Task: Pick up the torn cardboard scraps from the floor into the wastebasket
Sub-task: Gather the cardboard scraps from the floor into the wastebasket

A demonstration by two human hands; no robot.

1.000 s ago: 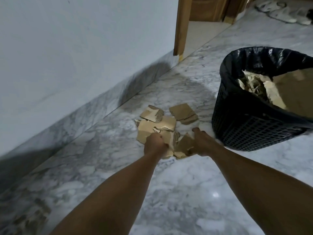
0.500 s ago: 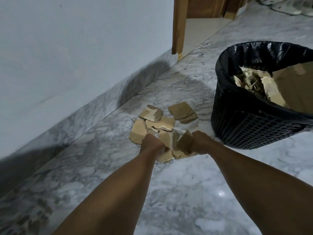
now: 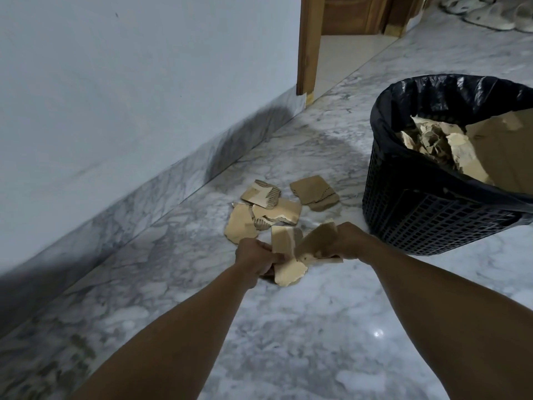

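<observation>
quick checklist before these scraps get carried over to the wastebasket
1. Left hand closed on a scrap: ok.
2. Right hand closed on a scrap: ok.
3. Held scraps secure with nothing hanging loose: cannot tell, one piece droops below the hands.
4. Wastebasket upright with its black liner in place: ok.
5. Room in the wastebasket: ok, but cardboard already fills much of it.
6. Floor cleared: not ok, loose scraps lie beyond the hands.

Both bare forearms are stretched forward and down, converging toward the far centre. The left hand (image 3: 255,256) is clenched, knuckles up. The right hand (image 3: 350,241) is likewise closed, just beside it.
</observation>
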